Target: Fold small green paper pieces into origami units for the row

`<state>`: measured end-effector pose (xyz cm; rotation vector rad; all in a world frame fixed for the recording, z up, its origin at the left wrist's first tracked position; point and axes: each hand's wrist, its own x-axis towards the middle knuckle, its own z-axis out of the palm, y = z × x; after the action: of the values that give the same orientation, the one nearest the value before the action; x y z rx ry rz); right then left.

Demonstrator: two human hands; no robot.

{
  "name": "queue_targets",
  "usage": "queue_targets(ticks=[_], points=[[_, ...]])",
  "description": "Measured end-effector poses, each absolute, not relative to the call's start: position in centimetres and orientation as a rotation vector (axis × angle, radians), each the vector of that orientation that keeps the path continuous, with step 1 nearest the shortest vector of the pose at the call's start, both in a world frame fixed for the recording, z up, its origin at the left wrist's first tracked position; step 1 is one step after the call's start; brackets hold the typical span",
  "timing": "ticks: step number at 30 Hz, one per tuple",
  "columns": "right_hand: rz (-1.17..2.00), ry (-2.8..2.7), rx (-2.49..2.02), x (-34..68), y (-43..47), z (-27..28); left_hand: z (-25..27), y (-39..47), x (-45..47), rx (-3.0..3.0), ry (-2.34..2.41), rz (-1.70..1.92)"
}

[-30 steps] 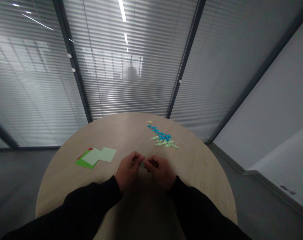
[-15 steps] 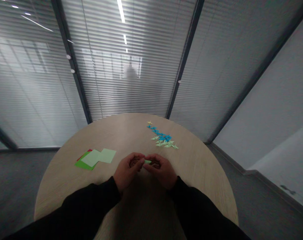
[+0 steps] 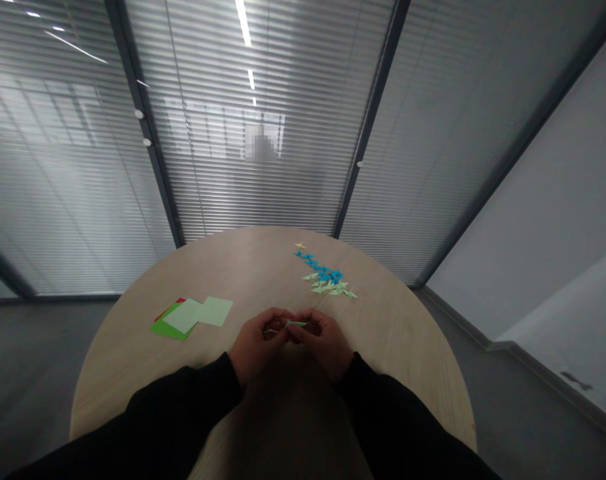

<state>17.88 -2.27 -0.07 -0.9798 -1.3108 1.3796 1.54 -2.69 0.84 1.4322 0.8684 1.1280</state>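
Note:
Between my fingertips is a small folded piece of pale green paper (image 3: pixel 296 323), seen nearly edge-on. My left hand (image 3: pixel 257 343) pinches it from the left, fingers curled. From the other side my right hand (image 3: pixel 325 340) grips it too, and the fingertips of both hands almost meet. Its exact folded shape is mostly hidden by the fingers. Both hands are held low over the near middle of the round table (image 3: pixel 403 360).
Square sheets of pale green paper (image 3: pixel 217 311) lie left of my hands, partly over a bright green sheet (image 3: pixel 170 328) and a red one (image 3: pixel 169 309). Beyond my hands are several folded pale green shapes (image 3: pixel 333 289), blue ones (image 3: pixel 327 274) and a yellow one (image 3: pixel 300 246).
My fingertips have drawn closer together around the folded paper, which now shows as a thinner strip. The things lying on the table have stayed put.

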Motion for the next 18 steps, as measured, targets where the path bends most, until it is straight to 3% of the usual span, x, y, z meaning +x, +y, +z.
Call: queue_targets(ticks=[8, 18], points=[[1.402, -1.282, -0.998, 17.54, -2.27, -0.09, 0.50, -2.26, 1.33, 1.420, 0.936, 1.144], [1.090, -1.339, -1.242, 18.05, -2.08, -0.23, 0.39, -2.24, 1.53, 1.405, 1.034, 1.145]])
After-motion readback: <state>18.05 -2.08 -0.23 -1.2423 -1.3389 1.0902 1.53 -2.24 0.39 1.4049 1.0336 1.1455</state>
